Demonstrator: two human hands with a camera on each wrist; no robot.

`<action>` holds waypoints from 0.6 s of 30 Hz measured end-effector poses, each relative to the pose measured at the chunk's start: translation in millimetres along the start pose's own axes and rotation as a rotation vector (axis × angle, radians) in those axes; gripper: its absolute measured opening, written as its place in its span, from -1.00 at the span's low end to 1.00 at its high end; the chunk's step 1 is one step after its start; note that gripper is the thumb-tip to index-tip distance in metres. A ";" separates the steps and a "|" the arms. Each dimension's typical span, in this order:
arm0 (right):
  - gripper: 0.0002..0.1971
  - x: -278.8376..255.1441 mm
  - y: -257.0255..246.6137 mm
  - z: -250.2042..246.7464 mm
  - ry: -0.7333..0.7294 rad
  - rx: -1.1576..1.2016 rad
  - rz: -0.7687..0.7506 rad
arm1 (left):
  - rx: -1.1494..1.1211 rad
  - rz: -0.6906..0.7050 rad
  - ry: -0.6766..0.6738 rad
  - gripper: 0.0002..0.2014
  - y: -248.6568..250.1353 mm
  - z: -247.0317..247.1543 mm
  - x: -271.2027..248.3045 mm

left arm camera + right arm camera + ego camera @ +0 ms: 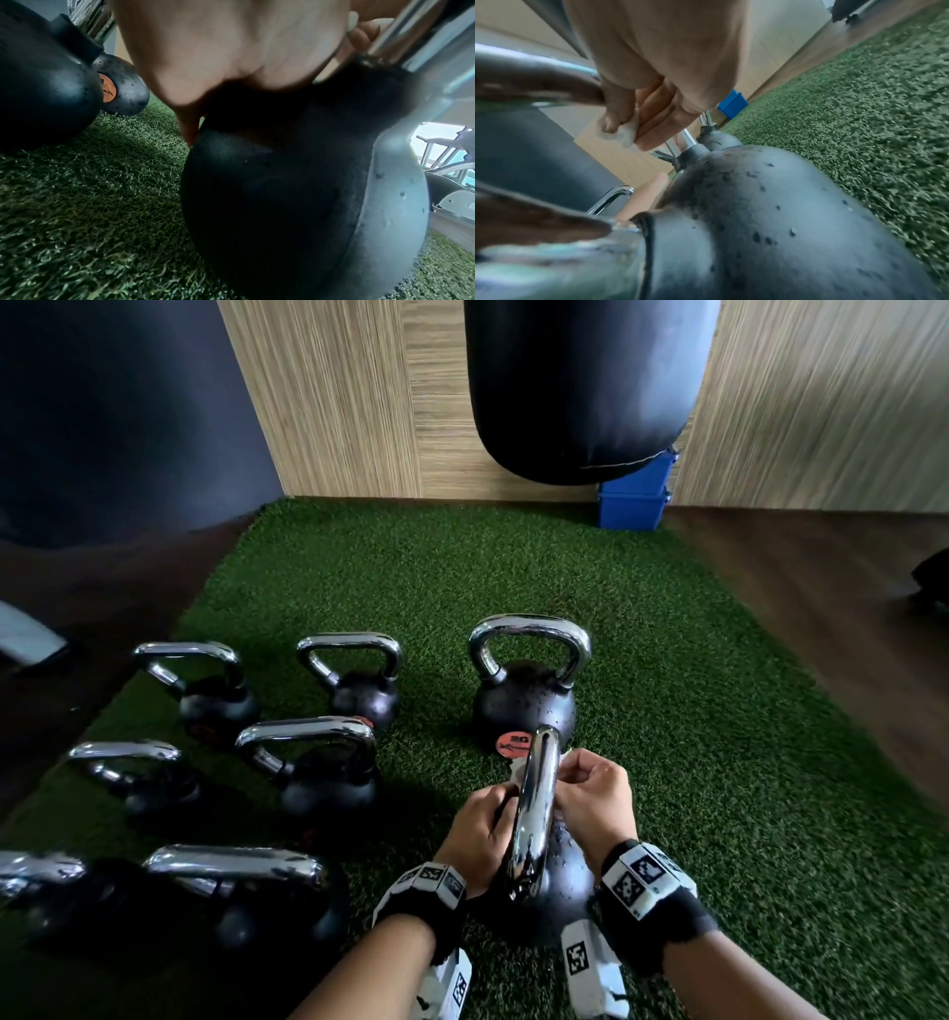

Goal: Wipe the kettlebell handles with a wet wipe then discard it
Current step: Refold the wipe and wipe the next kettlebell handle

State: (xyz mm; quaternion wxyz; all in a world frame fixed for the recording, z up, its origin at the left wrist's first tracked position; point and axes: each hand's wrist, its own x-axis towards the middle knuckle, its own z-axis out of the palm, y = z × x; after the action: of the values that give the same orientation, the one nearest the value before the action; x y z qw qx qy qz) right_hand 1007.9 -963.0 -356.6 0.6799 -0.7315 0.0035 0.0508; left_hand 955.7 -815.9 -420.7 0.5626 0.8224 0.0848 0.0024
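Item: kettlebell (544, 891), black, sitting on turf (719, 711) right in front of the person, chrome handle (534, 814) running end-on away from the camera. Both hands are working at the handle's upper part, one each side. L hand (480, 829) is curling on the handle's left side w/ a bit of white showing at its fingertips; whether it is pinching the wipe or gripping the bar, cannot tell. R hand (595, 801) is curling on the right side, pinching the wipe (626, 132) betw. thumb and fingers, per right wrist view. Wipe: white, crumpled, lying against the handle betw. the two hands, ends poking out past it. Second kettlebell (524, 701), w/ orange disc, standing just beyond. Six more kettlebells (313, 767) sitting in rows to the left on the turf. Punch bag (580, 387) hanging above the far turf edge; blue bin (634, 505) standing behind it by the wood wall.
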 end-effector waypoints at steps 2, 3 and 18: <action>-0.65 6.2 -2.7 3.7 0.126 -0.159 0.002 | 0.092 0.100 0.032 -0.57 -1.0 -0.5 0.4; -0.57 7.9 -3.4 6.4 0.180 -0.217 0.013 | 0.139 0.156 0.041 -0.71 -3.8 -0.7 2.0; -0.65 19.3 -10.5 10.4 -0.033 -0.514 0.236 | 0.438 -0.151 -0.288 -0.61 40.2 -37.1 6.4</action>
State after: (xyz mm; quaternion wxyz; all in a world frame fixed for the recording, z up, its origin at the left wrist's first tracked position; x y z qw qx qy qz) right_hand 1027.2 -950.6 -348.4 0.4614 -0.8736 0.0646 0.1406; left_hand 963.8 -794.9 -370.4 0.3763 0.9076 0.0635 -0.1752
